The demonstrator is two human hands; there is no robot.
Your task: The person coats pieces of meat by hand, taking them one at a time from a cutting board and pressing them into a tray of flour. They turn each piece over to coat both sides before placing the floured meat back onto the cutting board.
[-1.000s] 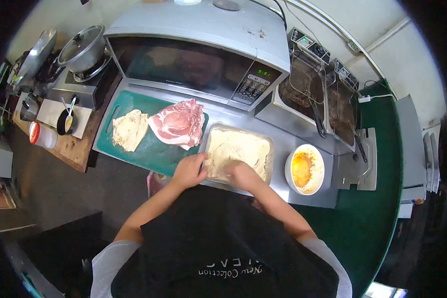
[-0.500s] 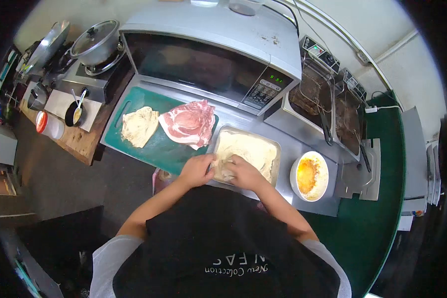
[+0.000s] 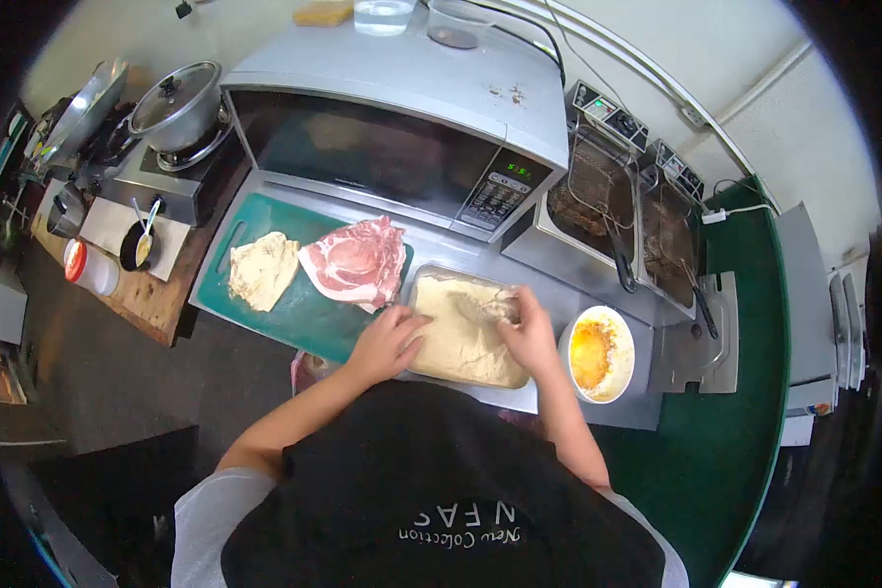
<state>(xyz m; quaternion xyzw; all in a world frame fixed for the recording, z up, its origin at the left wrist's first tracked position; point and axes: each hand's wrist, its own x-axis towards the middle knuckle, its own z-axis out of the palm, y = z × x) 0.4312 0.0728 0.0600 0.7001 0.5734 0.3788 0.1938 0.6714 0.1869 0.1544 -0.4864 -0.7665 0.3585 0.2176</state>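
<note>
The pale powder (image 3: 451, 338) was held in the metal tray (image 3: 517, 378), between the hands. The tray's left edge was met by the left hand (image 3: 387, 345), loosely bent; its right part was overlapped by the right hand (image 3: 529, 331), fingers curled, powder-coated. Whether anything was gripped by either cannot be told.

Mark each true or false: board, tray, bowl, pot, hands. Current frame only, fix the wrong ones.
1. The raw meat lies on the green board. True.
2. The white bowl stands between board and tray. False: it stands to the right of the tray.
3. The right hand is at the tray. True.
4. The pot has no lid. False: a lid is on it.
5. The left hand is at the tray's left side. True.
</note>
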